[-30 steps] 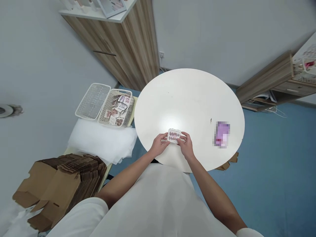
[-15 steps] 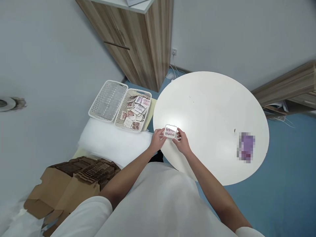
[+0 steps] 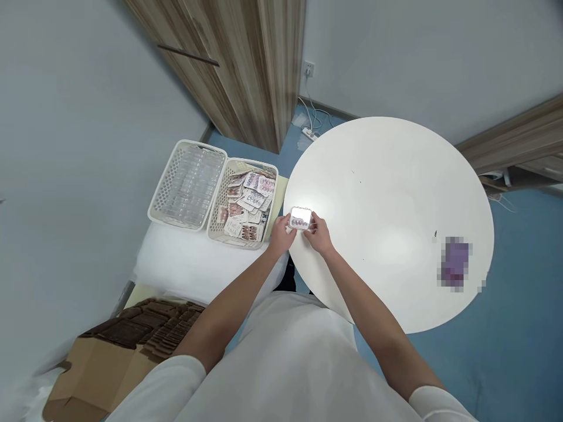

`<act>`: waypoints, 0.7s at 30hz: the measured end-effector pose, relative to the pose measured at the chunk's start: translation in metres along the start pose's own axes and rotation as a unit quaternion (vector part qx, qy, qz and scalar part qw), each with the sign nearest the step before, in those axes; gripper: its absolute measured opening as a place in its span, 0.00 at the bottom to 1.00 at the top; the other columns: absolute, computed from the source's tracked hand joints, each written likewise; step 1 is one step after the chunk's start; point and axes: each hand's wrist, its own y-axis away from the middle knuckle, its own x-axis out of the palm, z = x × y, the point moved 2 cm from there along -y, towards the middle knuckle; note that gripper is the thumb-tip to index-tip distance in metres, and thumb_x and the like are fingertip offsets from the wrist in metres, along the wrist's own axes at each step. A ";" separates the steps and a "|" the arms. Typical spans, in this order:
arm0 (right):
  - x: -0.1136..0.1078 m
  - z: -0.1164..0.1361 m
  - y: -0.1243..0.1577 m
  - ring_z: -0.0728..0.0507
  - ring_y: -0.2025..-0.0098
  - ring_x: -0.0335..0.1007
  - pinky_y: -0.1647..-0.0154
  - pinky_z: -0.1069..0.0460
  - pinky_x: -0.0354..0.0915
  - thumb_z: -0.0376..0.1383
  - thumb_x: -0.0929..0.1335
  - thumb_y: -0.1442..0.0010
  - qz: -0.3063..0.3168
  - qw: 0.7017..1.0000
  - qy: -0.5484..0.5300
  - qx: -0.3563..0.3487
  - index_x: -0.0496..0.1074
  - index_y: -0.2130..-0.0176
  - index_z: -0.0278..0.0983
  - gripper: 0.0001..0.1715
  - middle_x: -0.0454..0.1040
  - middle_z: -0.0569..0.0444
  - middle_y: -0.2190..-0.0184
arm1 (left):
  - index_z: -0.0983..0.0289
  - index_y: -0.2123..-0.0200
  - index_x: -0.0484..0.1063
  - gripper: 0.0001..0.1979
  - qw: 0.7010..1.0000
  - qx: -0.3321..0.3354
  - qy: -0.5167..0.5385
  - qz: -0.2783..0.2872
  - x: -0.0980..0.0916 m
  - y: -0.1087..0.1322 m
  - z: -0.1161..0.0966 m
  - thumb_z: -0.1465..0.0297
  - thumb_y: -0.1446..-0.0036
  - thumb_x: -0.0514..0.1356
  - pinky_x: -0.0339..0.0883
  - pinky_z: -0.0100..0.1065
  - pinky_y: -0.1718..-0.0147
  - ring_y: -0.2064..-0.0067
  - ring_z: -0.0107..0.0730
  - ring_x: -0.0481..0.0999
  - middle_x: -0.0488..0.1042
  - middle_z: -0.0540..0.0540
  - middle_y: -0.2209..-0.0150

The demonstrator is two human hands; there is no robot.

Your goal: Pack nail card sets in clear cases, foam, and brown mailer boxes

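Observation:
A small clear plastic case (image 3: 301, 218) with press-on nails inside is held between my two hands, above the left edge of the round white table (image 3: 396, 176). My left hand (image 3: 282, 234) grips its left side, fingers closed on the edge. At the right side, my right hand (image 3: 319, 235) pinches it with thumb and fingers. Bright glare covers the upper part of the lid, and a row of nails shows below. To the left, a white basket (image 3: 214, 225) holds many cards of press-on nails (image 3: 253, 199).
Another white basket (image 3: 155, 205) holds stacked clear plastic cases (image 3: 191, 184). White wrapping (image 3: 176, 264) lies below the baskets. A cardboard box (image 3: 105, 369) with brown folded pieces stands at lower left. A pixelated purple thing (image 3: 456, 261) lies on the table's right. A wooden cabinet (image 3: 246, 76) stands behind.
The view has shifted slightly. Both hands still hold the case, now tilted so that glare hides more of its upper nails.

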 end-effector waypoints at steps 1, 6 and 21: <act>0.001 0.000 -0.003 0.45 0.63 0.60 0.57 0.46 0.62 0.34 0.67 0.58 -0.005 1.000 0.013 -0.005 0.57 0.45 0.42 0.40 0.61 0.51 0.58 | 0.61 0.48 0.62 0.27 1.000 0.000 -0.004 0.003 0.001 -0.003 0.000 0.74 0.54 0.59 0.62 0.35 0.57 0.56 0.35 0.67 0.62 0.58 0.55; 0.005 0.000 -0.011 0.44 0.62 0.60 0.57 0.46 0.62 0.32 0.66 0.58 -0.017 0.998 0.066 -0.013 0.54 0.43 0.41 0.42 0.60 0.50 0.58 | 0.62 0.46 0.61 0.28 1.000 0.004 -0.022 0.017 0.003 -0.012 0.003 0.74 0.53 0.58 0.63 0.35 0.58 0.56 0.35 0.66 0.61 0.59 0.54; 0.007 -0.007 -0.005 0.39 0.52 0.56 0.52 0.43 0.60 0.36 0.68 0.57 0.010 0.994 0.103 -0.023 0.38 0.39 0.39 0.53 0.52 0.44 0.49 | 0.64 0.41 0.50 0.34 0.999 0.019 -0.035 -0.013 0.014 0.003 0.002 0.72 0.52 0.57 0.53 0.42 0.47 0.44 0.43 0.56 0.53 0.61 0.47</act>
